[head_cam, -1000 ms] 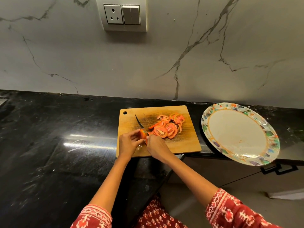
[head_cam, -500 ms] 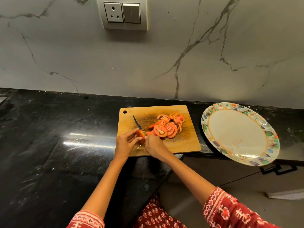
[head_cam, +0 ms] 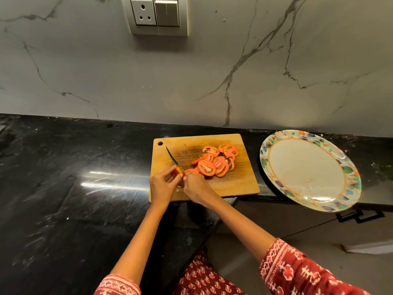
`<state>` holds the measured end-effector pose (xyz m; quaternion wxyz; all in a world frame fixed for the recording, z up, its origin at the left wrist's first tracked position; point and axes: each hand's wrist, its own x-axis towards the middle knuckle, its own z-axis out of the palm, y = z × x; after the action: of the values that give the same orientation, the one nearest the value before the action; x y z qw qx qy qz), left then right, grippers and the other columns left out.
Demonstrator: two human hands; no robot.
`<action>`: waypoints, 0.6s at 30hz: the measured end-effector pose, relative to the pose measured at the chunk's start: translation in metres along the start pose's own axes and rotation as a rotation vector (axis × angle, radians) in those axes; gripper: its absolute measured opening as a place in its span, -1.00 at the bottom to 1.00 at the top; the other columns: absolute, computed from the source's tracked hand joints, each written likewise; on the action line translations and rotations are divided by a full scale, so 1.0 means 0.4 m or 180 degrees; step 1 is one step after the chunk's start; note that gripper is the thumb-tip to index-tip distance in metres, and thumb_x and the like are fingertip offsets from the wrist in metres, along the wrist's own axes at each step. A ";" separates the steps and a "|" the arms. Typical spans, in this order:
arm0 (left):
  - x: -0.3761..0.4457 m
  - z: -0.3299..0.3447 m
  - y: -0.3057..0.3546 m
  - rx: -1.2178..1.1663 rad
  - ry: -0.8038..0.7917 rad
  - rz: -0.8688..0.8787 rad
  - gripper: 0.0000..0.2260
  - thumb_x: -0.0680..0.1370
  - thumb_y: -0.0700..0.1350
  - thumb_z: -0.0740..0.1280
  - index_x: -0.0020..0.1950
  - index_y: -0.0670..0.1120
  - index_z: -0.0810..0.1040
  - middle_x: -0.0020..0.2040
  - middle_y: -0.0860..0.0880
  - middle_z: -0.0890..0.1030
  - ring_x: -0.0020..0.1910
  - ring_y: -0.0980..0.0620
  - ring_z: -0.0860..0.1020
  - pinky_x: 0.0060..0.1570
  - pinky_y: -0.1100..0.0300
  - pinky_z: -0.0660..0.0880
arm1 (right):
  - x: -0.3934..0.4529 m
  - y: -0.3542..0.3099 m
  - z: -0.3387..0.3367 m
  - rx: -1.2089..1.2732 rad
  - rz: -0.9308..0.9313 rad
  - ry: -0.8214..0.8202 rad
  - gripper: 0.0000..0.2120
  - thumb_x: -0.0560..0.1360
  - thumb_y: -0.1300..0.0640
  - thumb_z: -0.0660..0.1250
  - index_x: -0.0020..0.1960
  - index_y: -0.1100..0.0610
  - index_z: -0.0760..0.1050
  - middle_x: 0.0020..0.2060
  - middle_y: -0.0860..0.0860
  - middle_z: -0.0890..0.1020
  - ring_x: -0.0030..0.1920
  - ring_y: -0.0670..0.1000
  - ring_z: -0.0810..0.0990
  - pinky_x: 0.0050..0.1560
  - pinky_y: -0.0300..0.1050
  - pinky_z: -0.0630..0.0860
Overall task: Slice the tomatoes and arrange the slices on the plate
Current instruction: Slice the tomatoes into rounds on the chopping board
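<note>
A wooden cutting board (head_cam: 238, 184) lies on the black counter. Several tomato slices (head_cam: 214, 162) are heaped on its middle and right. My left hand (head_cam: 161, 186) pinches a small tomato end piece (head_cam: 177, 171) at the board's near left. My right hand (head_cam: 196, 189) grips a knife (head_cam: 172, 157); its handle is hidden in the fist, and the blade points away to the upper left and cuts into the tomato piece. A large white plate (head_cam: 308, 170) with a floral rim sits to the right of the board, with nothing on it.
The black stone counter (head_cam: 74, 177) stretches wide to the left. Its front edge steps back under the board and plate, and the plate overhangs it. A marble wall with a socket and switch panel (head_cam: 159, 15) rises behind. A drawer handle (head_cam: 361, 216) shows below the plate.
Both hands and the knife shifted slightly left along the board. The tomato piece in my left hand looks smaller, and a fresh slice lies beside the blade.
</note>
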<state>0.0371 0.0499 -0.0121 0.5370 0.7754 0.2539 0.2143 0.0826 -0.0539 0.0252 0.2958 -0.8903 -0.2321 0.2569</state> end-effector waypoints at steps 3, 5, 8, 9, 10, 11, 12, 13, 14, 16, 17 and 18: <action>0.004 -0.008 0.001 -0.0100 -0.0029 -0.0127 -0.65 0.38 -0.34 0.44 0.15 -0.30 0.54 0.06 -0.24 0.61 -0.04 0.03 0.59 -0.09 0.50 0.48 | -0.021 0.012 0.008 0.0020 -0.0031 0.0015 -0.82 0.58 0.22 0.09 -0.01 0.26 0.44 -0.14 0.14 0.52 -0.07 0.17 0.54 -0.15 -0.04 0.45; 0.000 -0.012 0.001 -0.0140 -0.0047 -0.0156 -0.65 0.37 -0.34 0.45 0.15 -0.30 0.54 0.05 -0.24 0.61 -0.04 0.02 0.59 -0.08 0.48 0.49 | -0.041 0.015 0.012 0.0016 -0.0022 0.0070 -0.84 0.59 0.23 0.08 -0.08 0.22 0.40 -0.24 0.08 0.47 -0.17 0.11 0.50 -0.23 -0.08 0.37; -0.006 -0.012 -0.001 -0.0139 -0.0024 -0.0149 -0.65 0.37 -0.33 0.45 0.15 -0.28 0.55 0.05 -0.23 0.62 -0.03 0.02 0.60 -0.03 0.42 0.51 | -0.037 0.005 0.014 -0.0032 -0.0011 0.0112 -0.82 0.59 0.24 0.08 -0.01 0.25 0.44 -0.13 0.18 0.54 -0.10 0.17 0.54 -0.21 -0.09 0.36; -0.010 -0.011 0.001 -0.0140 -0.0034 -0.0145 -0.65 0.37 -0.34 0.45 0.15 -0.28 0.55 0.05 -0.22 0.62 -0.03 0.02 0.60 -0.02 0.41 0.51 | -0.030 -0.001 0.013 0.0000 0.0010 0.0110 -0.81 0.59 0.24 0.08 0.04 0.28 0.44 -0.07 0.21 0.56 -0.05 0.19 0.55 -0.19 -0.07 0.39; -0.013 -0.010 0.004 -0.0130 -0.0035 -0.0135 -0.65 0.37 -0.34 0.45 0.15 -0.28 0.55 0.05 -0.22 0.62 -0.03 0.03 0.60 -0.02 0.41 0.51 | -0.021 -0.007 0.011 0.0046 0.0032 0.0102 -0.80 0.59 0.24 0.09 0.07 0.29 0.45 -0.03 0.23 0.56 -0.01 0.20 0.56 -0.16 -0.05 0.42; -0.014 -0.009 0.008 -0.0107 -0.0025 -0.0117 -0.65 0.37 -0.34 0.45 0.15 -0.28 0.55 0.05 -0.21 0.62 -0.03 0.04 0.60 -0.02 0.42 0.51 | -0.014 -0.010 0.012 0.0065 0.0031 0.0103 -0.80 0.58 0.25 0.10 0.08 0.30 0.45 -0.01 0.23 0.57 0.00 0.21 0.56 -0.16 -0.06 0.42; -0.014 -0.008 0.010 -0.0076 -0.0007 -0.0100 -0.65 0.37 -0.33 0.45 0.15 -0.28 0.55 0.05 -0.21 0.62 -0.03 0.04 0.60 -0.02 0.42 0.51 | -0.012 -0.009 0.013 0.0052 0.0033 0.0099 -0.81 0.58 0.25 0.11 0.09 0.30 0.45 -0.01 0.23 0.57 0.00 0.21 0.56 -0.17 -0.08 0.40; -0.013 -0.007 0.010 -0.0053 0.0009 -0.0099 -0.65 0.37 -0.33 0.46 0.15 -0.28 0.55 0.05 -0.21 0.62 -0.03 0.03 0.60 -0.01 0.40 0.51 | -0.016 -0.003 0.015 0.0023 0.0034 0.0100 -0.82 0.58 0.25 0.11 0.09 0.29 0.44 -0.03 0.22 0.57 -0.01 0.20 0.56 -0.19 -0.09 0.37; -0.012 -0.006 0.010 -0.0041 0.0032 -0.0120 -0.65 0.37 -0.33 0.46 0.15 -0.28 0.55 0.05 -0.22 0.62 -0.02 0.03 0.60 -0.01 0.38 0.51 | -0.024 0.007 0.019 -0.0005 0.0033 0.0105 -0.83 0.58 0.25 0.11 0.08 0.28 0.44 -0.06 0.20 0.57 -0.01 0.20 0.57 -0.20 -0.10 0.35; -0.011 -0.004 0.011 -0.0057 0.0076 -0.0188 -0.65 0.38 -0.33 0.45 0.15 -0.29 0.54 0.06 -0.23 0.62 -0.01 0.01 0.60 0.01 0.34 0.49 | -0.040 0.032 0.032 -0.0093 -0.0020 0.0152 -0.82 0.59 0.24 0.10 0.09 0.27 0.42 -0.07 0.22 0.57 -0.02 0.24 0.56 -0.21 -0.10 0.32; -0.010 -0.003 0.013 -0.0073 0.0082 -0.0208 -0.65 0.38 -0.34 0.45 0.15 -0.30 0.54 0.06 -0.24 0.62 -0.02 0.01 0.60 0.02 0.34 0.49 | -0.048 0.041 0.036 -0.0164 -0.0042 0.0178 -0.81 0.59 0.23 0.08 0.10 0.27 0.42 -0.05 0.24 0.58 -0.01 0.26 0.56 -0.20 -0.10 0.31; -0.011 -0.002 0.014 -0.0066 0.0076 -0.0211 -0.65 0.38 -0.34 0.44 0.15 -0.30 0.54 0.06 -0.24 0.62 -0.02 0.02 0.59 0.01 0.34 0.49 | -0.050 0.047 0.038 -0.0219 -0.0052 0.0201 -0.80 0.59 0.23 0.08 0.11 0.27 0.41 -0.03 0.25 0.58 0.00 0.27 0.56 -0.20 -0.09 0.32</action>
<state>0.0344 0.0461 -0.0069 0.5487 0.7583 0.2836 0.2083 0.0630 -0.0725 0.0089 0.2742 -0.9057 -0.2386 0.2180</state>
